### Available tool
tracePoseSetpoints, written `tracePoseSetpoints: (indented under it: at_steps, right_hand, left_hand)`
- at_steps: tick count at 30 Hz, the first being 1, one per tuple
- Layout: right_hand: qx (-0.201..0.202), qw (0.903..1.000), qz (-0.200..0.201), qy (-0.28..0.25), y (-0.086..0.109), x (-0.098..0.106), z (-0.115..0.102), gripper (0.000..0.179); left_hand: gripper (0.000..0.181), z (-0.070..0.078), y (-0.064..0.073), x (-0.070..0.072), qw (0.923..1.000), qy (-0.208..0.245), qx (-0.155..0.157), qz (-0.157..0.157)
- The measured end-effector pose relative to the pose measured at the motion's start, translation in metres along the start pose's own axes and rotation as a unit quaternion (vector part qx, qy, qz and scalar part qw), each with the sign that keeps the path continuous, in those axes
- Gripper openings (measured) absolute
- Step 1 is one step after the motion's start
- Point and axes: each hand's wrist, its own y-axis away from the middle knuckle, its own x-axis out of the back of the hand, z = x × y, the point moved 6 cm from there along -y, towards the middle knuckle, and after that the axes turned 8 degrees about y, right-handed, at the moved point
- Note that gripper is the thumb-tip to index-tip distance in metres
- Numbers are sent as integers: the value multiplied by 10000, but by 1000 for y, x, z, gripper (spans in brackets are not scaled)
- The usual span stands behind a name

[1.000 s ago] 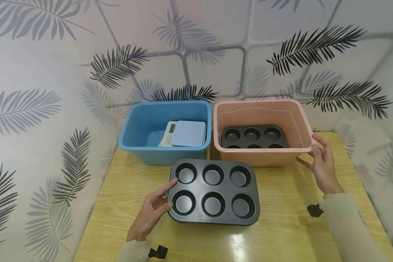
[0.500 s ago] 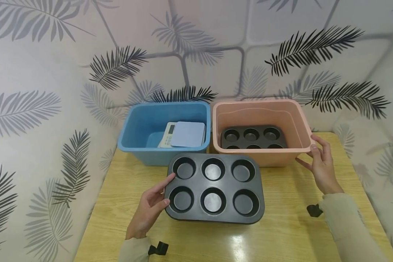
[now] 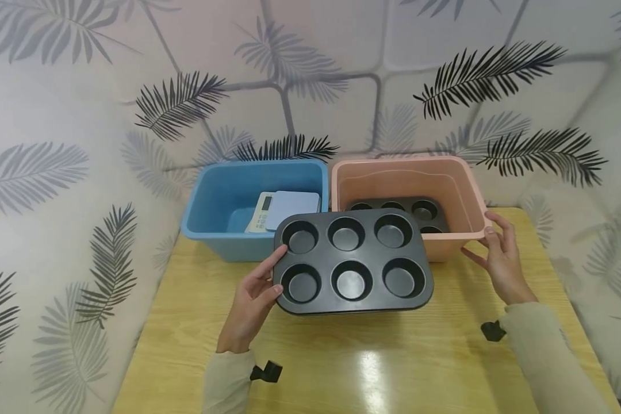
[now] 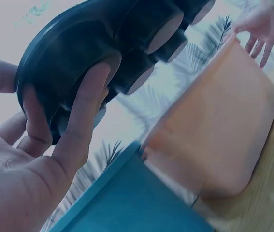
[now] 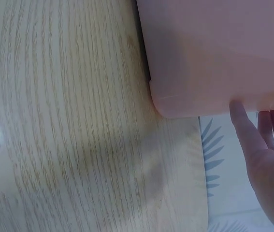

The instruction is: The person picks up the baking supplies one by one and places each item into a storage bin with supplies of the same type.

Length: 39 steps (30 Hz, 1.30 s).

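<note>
My left hand (image 3: 249,307) grips a dark muffin pan (image 3: 349,255) by its left edge, thumb and index finger on top. Seen from the left wrist, the other fingers (image 4: 89,96) reach beneath, among the undersides of the cups. Raised over the table, the pan overlaps the front of the pink bin (image 3: 471,198) in the head view. A second muffin pan (image 3: 424,210) lies inside that bin, partly hidden by the first. At the bin's front right corner, my right hand (image 3: 506,270) holds the rim, with a digit against the outer wall in the right wrist view.
Left of the pink bin stands a blue bin (image 3: 207,201), holding a kitchen scale (image 3: 290,210). Both bins sit at the back of the wooden table (image 3: 310,362), close to the leaf-patterned backdrop (image 3: 331,57).
The held muffin pan has risen and moved toward the pink bin and slightly right, carried by my left hand. My right hand keeps its place at the bin's rim.
</note>
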Motion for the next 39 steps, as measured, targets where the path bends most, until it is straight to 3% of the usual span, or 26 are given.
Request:
tracePoseSetpoints:
  at_steps: [8, 12, 17, 23, 31, 39]
  right_hand:
    - [-107, 9997, 12, -198, 1, 2, 1, 53]
    - [-177, 9995, -57, -264, 0, 3, 0, 53]
    - [-192, 9997, -40, -142, 0, 6, 0, 53]
    - [-241, 9997, -88, -25, -1, 4, 0, 54]
    - [-133, 9998, -139, -40, -1, 3, -1, 53]
    - [-68, 9998, -160, -138, -2, 3, 0, 54]
  left_hand:
    - [68, -4, -36, -24, 9990, 431, -70, 30]
    - [68, -5, -54, -30, 9985, 521, 50, 161]
    - [65, -7, -82, -38, 9986, 312, 328, 259]
    - [65, -11, -111, -46, 9986, 227, 411, 248]
    - [65, -17, -143, -55, 9978, 352, 512, 218]
    - [68, -25, -169, -61, 9972, 107, 726, 173]
